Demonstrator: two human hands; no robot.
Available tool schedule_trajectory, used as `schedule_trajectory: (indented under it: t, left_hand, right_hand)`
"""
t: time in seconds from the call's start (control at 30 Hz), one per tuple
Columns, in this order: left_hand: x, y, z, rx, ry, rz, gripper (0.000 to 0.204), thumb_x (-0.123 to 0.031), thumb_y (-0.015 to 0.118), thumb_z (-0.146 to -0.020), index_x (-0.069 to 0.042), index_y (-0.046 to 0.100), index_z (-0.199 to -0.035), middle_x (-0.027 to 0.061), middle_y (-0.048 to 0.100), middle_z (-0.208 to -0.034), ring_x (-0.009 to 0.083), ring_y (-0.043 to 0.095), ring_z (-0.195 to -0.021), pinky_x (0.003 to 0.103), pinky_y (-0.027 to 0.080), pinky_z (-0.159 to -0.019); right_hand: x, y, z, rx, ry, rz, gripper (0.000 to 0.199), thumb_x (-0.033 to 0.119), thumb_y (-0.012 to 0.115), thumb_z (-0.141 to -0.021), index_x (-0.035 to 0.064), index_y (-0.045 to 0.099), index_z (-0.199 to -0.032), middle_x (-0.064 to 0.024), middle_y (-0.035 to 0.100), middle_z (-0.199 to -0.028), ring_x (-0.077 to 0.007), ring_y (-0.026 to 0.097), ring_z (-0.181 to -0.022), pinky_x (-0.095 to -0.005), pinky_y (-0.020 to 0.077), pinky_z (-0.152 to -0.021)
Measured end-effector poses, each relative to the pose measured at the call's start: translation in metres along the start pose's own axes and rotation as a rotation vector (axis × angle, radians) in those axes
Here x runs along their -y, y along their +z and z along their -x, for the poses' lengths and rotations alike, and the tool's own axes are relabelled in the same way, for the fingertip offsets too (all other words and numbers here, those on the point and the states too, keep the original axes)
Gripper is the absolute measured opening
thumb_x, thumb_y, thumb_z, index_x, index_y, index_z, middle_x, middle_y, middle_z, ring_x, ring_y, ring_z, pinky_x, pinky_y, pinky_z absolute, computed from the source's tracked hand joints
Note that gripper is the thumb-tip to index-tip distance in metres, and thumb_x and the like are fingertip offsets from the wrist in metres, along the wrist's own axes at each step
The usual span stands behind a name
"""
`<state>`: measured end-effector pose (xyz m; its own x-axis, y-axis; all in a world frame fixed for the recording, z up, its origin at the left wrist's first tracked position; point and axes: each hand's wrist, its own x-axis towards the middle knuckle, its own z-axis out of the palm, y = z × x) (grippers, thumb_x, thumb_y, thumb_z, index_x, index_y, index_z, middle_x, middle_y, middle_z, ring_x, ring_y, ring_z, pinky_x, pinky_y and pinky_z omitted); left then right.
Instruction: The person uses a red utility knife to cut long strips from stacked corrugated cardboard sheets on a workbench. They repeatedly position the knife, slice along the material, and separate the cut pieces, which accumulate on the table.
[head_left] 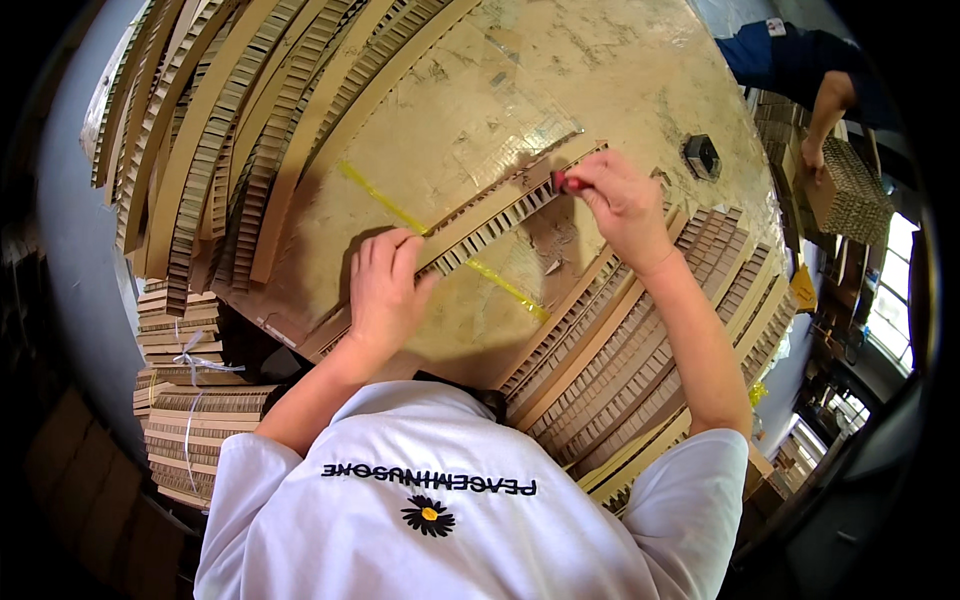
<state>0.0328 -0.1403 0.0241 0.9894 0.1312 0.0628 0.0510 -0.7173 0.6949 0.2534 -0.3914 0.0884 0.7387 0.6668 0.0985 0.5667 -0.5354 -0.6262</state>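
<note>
A long honeycomb cardboard strip [505, 215] lies slantwise on the worktable [450, 120], its open cells facing up toward me. My left hand [385, 285] grips the strip near its lower left end, thumb toward the near edge and fingers over the top. At the far right end, my right hand [625, 205] pinches a small red tool [570, 182] with a dark end, which meets the strip's celled side. The tool's exact kind is hard to make out, since the fingers cover most of it.
Stacked honeycomb strips [215, 130] fill the table's left side; more strips [640, 330] lie to the near right. Yellow tape [510, 290] crosses under the strip. A black hexagonal object [702, 157] sits far right. Beyond, a co-worker's hand [813, 155] touches a cardboard block [850, 195].
</note>
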Motion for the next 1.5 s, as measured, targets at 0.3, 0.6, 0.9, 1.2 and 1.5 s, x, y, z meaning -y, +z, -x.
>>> schedule_trajectory:
  t: [0.3,0.6,0.9,1.2,1.5]
  left_hand:
    - [0.035,-0.005,-0.011,-0.078,0.012,-0.178,0.039,-0.011,0.083,-0.081,-0.015,0.072,-0.119,0.0130,0.056,-0.147,0.0396,0.053,-0.132,0.055,0.045,-0.107]
    - [0.015,-0.004,-0.007,-0.131,0.229,-0.225,0.028,-0.009,0.082,-0.079,-0.004,0.073,-0.106,0.0127,0.065,-0.140,0.0406,0.057,-0.132,0.058,0.043,-0.110]
    - [0.013,0.012,0.006,-0.097,0.332,-0.080,0.020,-0.005,0.074,-0.077,-0.003,0.074,-0.098,0.0054,0.073,-0.114,0.0276,0.067,-0.106,0.042,0.051,-0.087]
    - [0.018,0.014,0.006,-0.098,0.330,-0.050,0.021,-0.003,0.074,-0.077,-0.003,0.076,-0.098,0.0038,0.072,-0.112,0.0261,0.066,-0.103,0.041,0.049,-0.088]
    - [0.019,0.015,0.007,-0.088,0.315,-0.042,0.019,-0.003,0.075,-0.078,-0.003,0.076,-0.097,0.0032,0.073,-0.113,0.0252,0.066,-0.103,0.041,0.049,-0.088]
  right_hand:
    - [0.000,0.002,0.006,0.098,-0.053,0.054,0.026,-0.005,0.078,-0.079,0.0118,0.075,-0.100,-0.0032,0.071,-0.099,-0.0251,0.071,-0.083,-0.0352,0.0577,-0.068]
    - [0.013,0.006,-0.021,0.123,-0.116,0.079,0.023,-0.001,0.079,-0.080,0.0127,0.074,-0.098,-0.0022,0.070,-0.098,-0.0265,0.071,-0.086,-0.0380,0.0581,-0.070]
    - [0.011,0.012,-0.012,0.181,-0.139,0.161,0.021,-0.001,0.079,-0.079,0.0123,0.074,-0.096,-0.0021,0.070,-0.094,-0.0268,0.071,-0.086,-0.0382,0.0575,-0.070]
    - [0.006,0.024,-0.008,0.240,-0.266,0.162,0.022,0.002,0.078,-0.079,0.0141,0.074,-0.097,-0.0001,0.072,-0.097,-0.0242,0.070,-0.086,-0.0373,0.0580,-0.071]
    - [0.004,0.027,-0.007,0.219,-0.300,0.203,0.021,0.003,0.078,-0.079,0.0130,0.074,-0.097,-0.0004,0.072,-0.098,-0.0251,0.069,-0.086,-0.0377,0.0580,-0.072]
